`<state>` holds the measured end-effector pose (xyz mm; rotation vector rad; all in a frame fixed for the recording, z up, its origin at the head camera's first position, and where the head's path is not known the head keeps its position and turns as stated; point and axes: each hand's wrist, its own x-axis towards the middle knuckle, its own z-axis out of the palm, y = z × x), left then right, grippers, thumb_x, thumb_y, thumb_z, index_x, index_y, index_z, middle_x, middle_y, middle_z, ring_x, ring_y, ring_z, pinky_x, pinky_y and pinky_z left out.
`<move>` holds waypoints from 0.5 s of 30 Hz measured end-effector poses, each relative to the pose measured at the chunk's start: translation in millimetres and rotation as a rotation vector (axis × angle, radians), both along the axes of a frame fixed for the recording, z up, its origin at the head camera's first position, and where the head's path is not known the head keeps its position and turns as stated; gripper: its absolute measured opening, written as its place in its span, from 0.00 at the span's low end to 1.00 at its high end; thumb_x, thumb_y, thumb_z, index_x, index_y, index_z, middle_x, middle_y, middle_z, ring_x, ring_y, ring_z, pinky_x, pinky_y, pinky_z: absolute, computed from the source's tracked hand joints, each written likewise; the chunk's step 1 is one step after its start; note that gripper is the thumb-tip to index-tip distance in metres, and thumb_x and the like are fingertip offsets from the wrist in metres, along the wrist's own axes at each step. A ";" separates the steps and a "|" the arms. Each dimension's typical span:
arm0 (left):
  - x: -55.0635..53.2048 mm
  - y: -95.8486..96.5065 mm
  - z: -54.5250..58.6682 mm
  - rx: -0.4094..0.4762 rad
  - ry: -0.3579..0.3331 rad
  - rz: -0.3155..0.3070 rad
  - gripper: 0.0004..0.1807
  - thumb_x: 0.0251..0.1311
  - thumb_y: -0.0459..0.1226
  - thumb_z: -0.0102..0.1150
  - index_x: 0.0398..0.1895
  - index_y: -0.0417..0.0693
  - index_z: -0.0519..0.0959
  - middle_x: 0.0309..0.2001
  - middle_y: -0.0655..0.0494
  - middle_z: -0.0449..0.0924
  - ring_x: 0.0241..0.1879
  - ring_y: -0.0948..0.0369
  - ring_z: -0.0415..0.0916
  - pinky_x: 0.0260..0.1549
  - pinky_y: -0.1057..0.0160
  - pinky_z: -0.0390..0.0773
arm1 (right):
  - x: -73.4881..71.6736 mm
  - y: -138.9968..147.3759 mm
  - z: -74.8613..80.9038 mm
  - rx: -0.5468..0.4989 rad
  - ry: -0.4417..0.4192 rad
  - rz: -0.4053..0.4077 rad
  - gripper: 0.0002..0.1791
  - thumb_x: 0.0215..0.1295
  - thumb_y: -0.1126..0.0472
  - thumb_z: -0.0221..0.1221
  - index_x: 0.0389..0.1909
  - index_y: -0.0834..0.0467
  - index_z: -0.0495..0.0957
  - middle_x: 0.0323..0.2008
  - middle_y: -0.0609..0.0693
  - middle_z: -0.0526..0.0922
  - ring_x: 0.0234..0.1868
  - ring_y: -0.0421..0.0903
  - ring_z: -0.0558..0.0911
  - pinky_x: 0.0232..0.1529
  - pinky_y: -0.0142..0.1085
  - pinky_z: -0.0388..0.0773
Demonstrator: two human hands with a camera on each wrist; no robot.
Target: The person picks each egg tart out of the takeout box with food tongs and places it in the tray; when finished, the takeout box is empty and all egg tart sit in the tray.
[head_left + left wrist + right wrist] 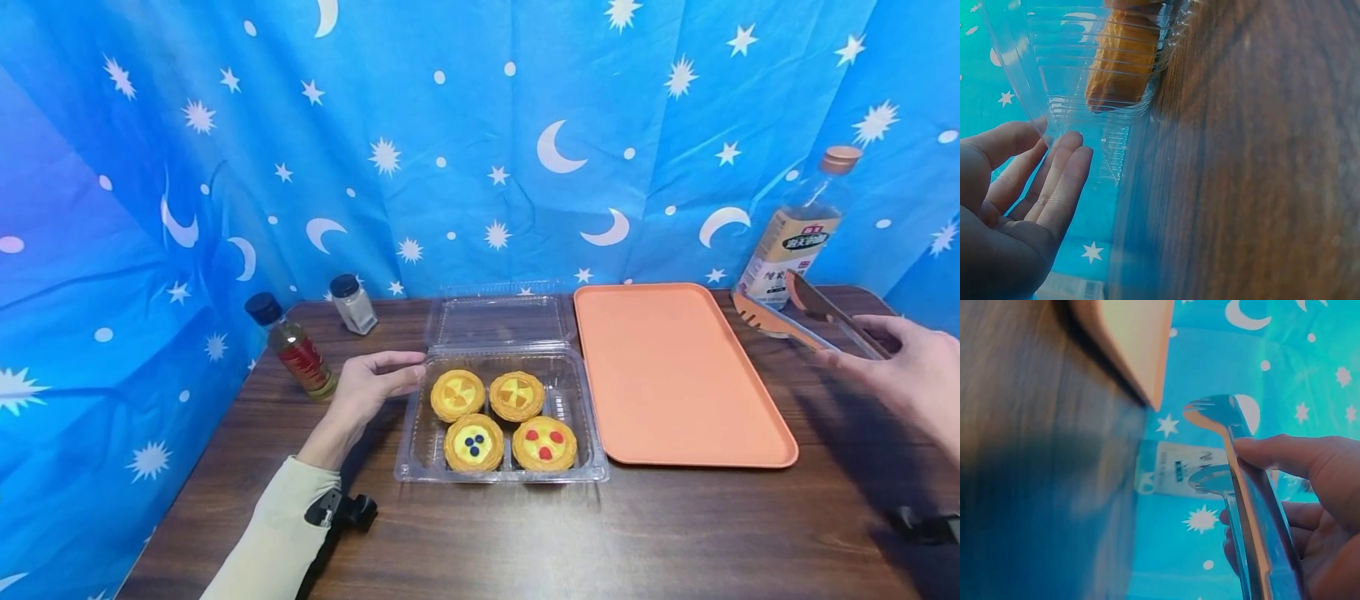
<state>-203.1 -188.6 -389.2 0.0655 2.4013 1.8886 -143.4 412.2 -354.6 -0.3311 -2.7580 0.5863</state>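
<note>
A clear plastic box [501, 477] with ribbed walls, its lid [501, 323] folded back, is pinched at the rim by the left hand [366, 385] from just left. Four round, crimped tarts [517, 397] are held inside. Shiny metal tongs [1255, 515], toothed at one tip, are grasped by the right hand [903, 367], well right of the box, beyond a smooth orange tray [675, 375].
</note>
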 end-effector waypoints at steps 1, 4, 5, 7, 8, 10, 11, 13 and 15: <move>-0.1 -0.2 0.1 0.002 0.001 0.002 0.18 0.68 0.35 0.72 0.59 0.38 0.86 0.53 0.44 0.88 0.48 0.54 0.89 0.58 0.55 0.84 | 0.5 -2.8 2.0 -0.004 -0.002 0.001 0.39 0.69 0.53 0.70 0.65 0.79 0.66 0.43 0.79 0.75 0.37 0.69 0.74 0.27 0.45 0.68; -0.2 -0.8 0.7 -0.001 0.006 0.005 0.18 0.68 0.35 0.72 0.58 0.38 0.86 0.54 0.44 0.88 0.48 0.54 0.89 0.57 0.55 0.84 | 2.2 -11.1 7.3 -0.014 0.000 0.013 0.42 0.72 0.51 0.69 0.69 0.79 0.64 0.49 0.80 0.73 0.39 0.69 0.74 0.27 0.44 0.68; -0.4 -0.9 0.6 -0.003 0.008 0.006 0.18 0.68 0.35 0.72 0.58 0.38 0.86 0.54 0.44 0.88 0.48 0.54 0.89 0.57 0.56 0.85 | 2.9 -13.6 9.1 -0.016 0.004 0.019 0.42 0.72 0.50 0.69 0.69 0.78 0.64 0.50 0.80 0.72 0.39 0.69 0.74 0.27 0.43 0.68; -0.5 -1.1 0.8 -0.004 0.015 0.005 0.18 0.68 0.36 0.72 0.58 0.37 0.86 0.54 0.43 0.88 0.49 0.54 0.89 0.57 0.56 0.85 | 3.6 -19.5 12.1 -0.029 0.024 0.037 0.41 0.72 0.51 0.69 0.70 0.78 0.64 0.52 0.80 0.72 0.38 0.68 0.74 0.24 0.40 0.68; -0.5 -1.2 0.7 -0.003 0.016 0.005 0.18 0.68 0.36 0.72 0.58 0.37 0.86 0.53 0.43 0.88 0.49 0.54 0.89 0.57 0.56 0.85 | 4.1 -22.6 13.6 -0.038 0.036 0.047 0.41 0.72 0.52 0.69 0.70 0.78 0.65 0.52 0.80 0.73 0.38 0.68 0.75 0.23 0.38 0.68; -0.7 -1.2 0.3 -0.002 0.020 0.001 0.18 0.69 0.36 0.72 0.58 0.37 0.86 0.53 0.43 0.88 0.49 0.54 0.89 0.57 0.56 0.85 | 4.9 -29.0 16.6 -0.050 0.058 0.068 0.40 0.73 0.53 0.69 0.70 0.77 0.66 0.52 0.80 0.73 0.38 0.68 0.76 0.20 0.34 0.67; -0.9 -1.2 -0.1 0.001 0.019 0.001 0.18 0.68 0.36 0.72 0.58 0.37 0.86 0.53 0.43 0.88 0.49 0.53 0.89 0.57 0.56 0.85 | 5.4 -32.5 18.2 -0.057 0.071 0.080 0.39 0.72 0.54 0.70 0.70 0.77 0.67 0.52 0.80 0.74 0.38 0.68 0.76 0.19 0.33 0.67; -0.8 -1.3 -0.7 0.003 0.018 0.000 0.18 0.68 0.36 0.72 0.58 0.37 0.86 0.53 0.43 0.88 0.49 0.53 0.89 0.57 0.56 0.84 | 6.7 -39.0 22.2 -0.057 0.088 0.103 0.37 0.71 0.53 0.71 0.68 0.75 0.69 0.52 0.79 0.75 0.39 0.70 0.78 0.19 0.31 0.67; -0.7 -1.6 -1.4 0.004 0.020 -0.001 0.18 0.68 0.36 0.72 0.58 0.37 0.86 0.53 0.43 0.88 0.49 0.53 0.89 0.58 0.55 0.84 | 7.8 -45.7 26.8 -0.038 0.100 0.125 0.36 0.70 0.53 0.72 0.67 0.73 0.72 0.52 0.78 0.77 0.40 0.71 0.79 0.21 0.31 0.68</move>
